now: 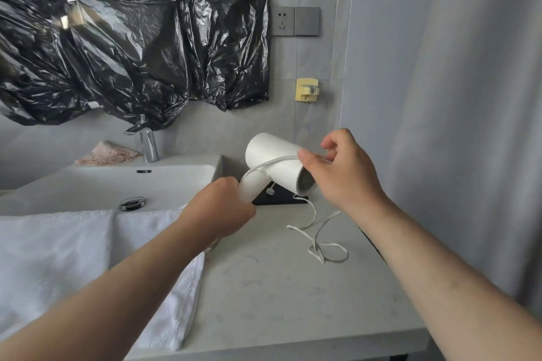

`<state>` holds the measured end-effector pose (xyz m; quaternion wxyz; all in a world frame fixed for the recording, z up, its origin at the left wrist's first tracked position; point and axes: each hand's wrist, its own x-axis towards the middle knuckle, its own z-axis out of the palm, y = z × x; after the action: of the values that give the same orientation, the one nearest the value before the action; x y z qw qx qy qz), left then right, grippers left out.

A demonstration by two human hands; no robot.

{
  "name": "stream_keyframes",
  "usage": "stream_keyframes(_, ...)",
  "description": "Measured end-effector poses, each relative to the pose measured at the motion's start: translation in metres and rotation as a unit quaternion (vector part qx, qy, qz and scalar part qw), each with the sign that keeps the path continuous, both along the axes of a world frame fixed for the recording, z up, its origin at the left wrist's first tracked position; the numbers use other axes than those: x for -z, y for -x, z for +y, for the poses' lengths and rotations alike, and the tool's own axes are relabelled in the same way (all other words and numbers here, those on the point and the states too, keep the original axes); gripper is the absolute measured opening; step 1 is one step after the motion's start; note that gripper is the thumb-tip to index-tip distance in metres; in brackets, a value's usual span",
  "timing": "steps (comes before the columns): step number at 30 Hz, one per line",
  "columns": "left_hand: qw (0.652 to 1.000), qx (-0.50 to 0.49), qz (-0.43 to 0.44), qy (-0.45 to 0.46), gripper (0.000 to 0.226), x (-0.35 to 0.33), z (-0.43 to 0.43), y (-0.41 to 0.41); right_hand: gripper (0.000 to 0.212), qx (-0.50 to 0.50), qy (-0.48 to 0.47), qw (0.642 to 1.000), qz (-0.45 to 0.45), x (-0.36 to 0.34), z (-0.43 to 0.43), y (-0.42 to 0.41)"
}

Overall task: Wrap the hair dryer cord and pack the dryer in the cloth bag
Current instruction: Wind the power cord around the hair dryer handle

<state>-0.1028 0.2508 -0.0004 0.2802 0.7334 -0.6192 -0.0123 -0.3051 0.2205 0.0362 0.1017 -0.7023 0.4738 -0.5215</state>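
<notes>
Head camera view: the white hair dryer [275, 165] is held above the grey countertop [278, 296], just past centre toward 12 o'clock. It looks light, rigid and smooth (probably slippery), so the handle is the sound grip; the left hand [218, 209] is closed around it. The right hand [341, 167] pinches the limp cord [318, 239] against the barrel, wrist raised, slack trailing toward 4 o'clock.
</notes>
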Motion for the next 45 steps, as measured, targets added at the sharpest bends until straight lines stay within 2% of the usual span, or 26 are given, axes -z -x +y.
stream_keyframes(2,0.998,0.009,0.061,-0.016,0.019,0.000,-0.002,-0.003,0.026,0.000,0.056,0.998,0.040,0.002,0.007,-0.005)
stream_keyframes(4,0.982,0.037,0.185,-0.031,0.020,-0.003,0.000,-0.003,0.025,-0.016,0.046,0.996,0.069,0.004,0.010,-0.010)
stream_keyframes(7,0.940,0.078,0.327,-0.053,0.017,-0.011,0.007,0.000,0.027,-0.032,0.008,0.999,0.027,0.010,-0.001,-0.010)
stream_keyframes(10,0.907,0.114,0.399,-0.075,0.014,-0.016,0.015,0.006,0.027,-0.061,-0.036,0.997,-0.038,0.014,-0.012,-0.007)
stream_keyframes(16,0.813,0.209,0.524,-0.141,0.011,-0.014,0.028,0.019,0.036,-0.119,-0.076,0.990,-0.008,0.015,-0.015,-0.009)
stream_keyframes(23,0.725,0.253,0.612,-0.187,0.015,-0.011,0.032,0.024,0.034,-0.162,-0.129,0.977,-0.046,0.012,-0.011,-0.008)
stream_keyframes(31,0.698,0.264,0.642,-0.176,0.015,-0.003,0.035,0.026,0.029,-0.157,-0.127,0.976,-0.081,0.016,-0.010,-0.008)
stream_keyframes(34,0.687,0.274,0.650,-0.174,0.014,-0.001,0.036,0.027,0.033,-0.155,-0.145,0.971,-0.107,0.015,-0.010,-0.008)
stream_keyframes(36,0.673,0.285,0.660,-0.174,0.013,-0.002,0.035,0.028,0.037,-0.165,-0.177,0.961,-0.136,0.015,-0.011,-0.009)
stream_keyframes(39,0.650,0.312,0.669,-0.183,0.019,-0.002,0.034,0.028,0.031,-0.226,-0.239,0.930,-0.166,0.018,-0.009,-0.011)
stream_keyframes(45,0.608,0.332,0.690,-0.209,0.030,0.006,0.031,0.025,0.022,-0.262,-0.231,0.929,-0.125,0.024,-0.012,-0.008)
